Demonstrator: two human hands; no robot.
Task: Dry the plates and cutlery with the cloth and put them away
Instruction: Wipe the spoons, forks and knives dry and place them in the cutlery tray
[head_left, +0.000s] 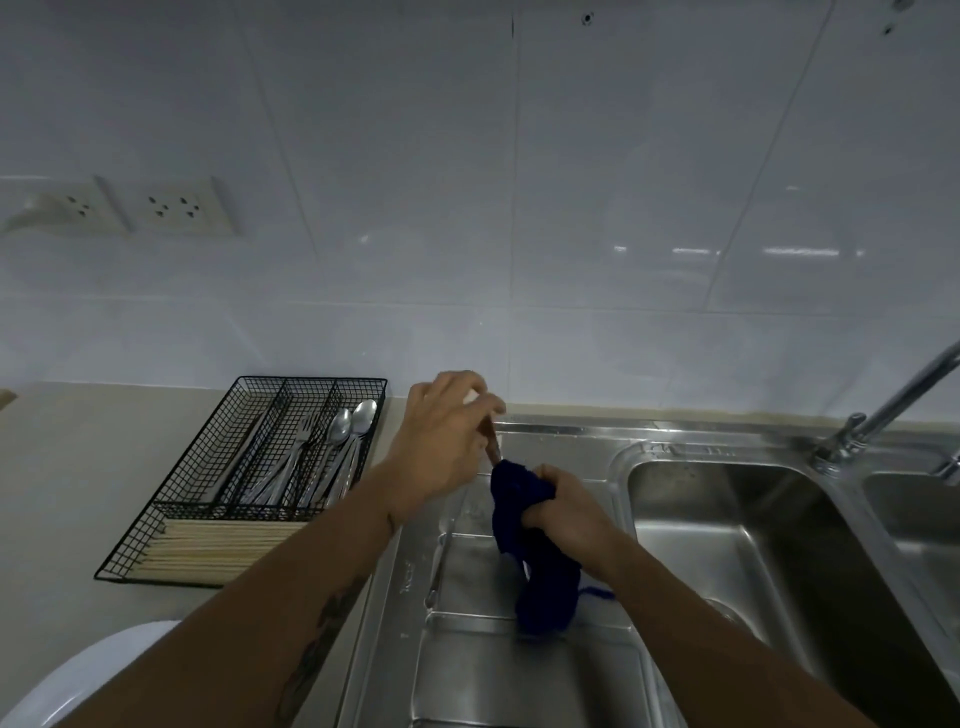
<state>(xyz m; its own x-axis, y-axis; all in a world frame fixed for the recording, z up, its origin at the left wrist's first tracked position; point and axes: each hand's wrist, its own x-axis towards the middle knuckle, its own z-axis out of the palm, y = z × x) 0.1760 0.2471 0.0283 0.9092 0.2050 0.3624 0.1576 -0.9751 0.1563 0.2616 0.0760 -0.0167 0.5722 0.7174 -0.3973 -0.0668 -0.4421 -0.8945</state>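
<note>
My left hand (447, 436) is closed on one end of a thin piece of cutlery (491, 446) above the steel draining board (467, 675). Its other end is buried in a dark blue cloth (524, 525), which my right hand (566, 506) squeezes around it. I cannot tell what kind of cutlery it is. A black wire cutlery tray (171, 499) on the beige counter to the left holds forks, spoons (358, 421) and a row of wooden chopsticks (208, 551). A white plate (88, 675) shows at the lower left, partly behind my left forearm.
A steel sink basin (727, 545) lies to the right of the draining board, with a tap (883, 410) behind it and a second basin at the far right. Two wall sockets (171, 205) sit on the white tiled wall at the left.
</note>
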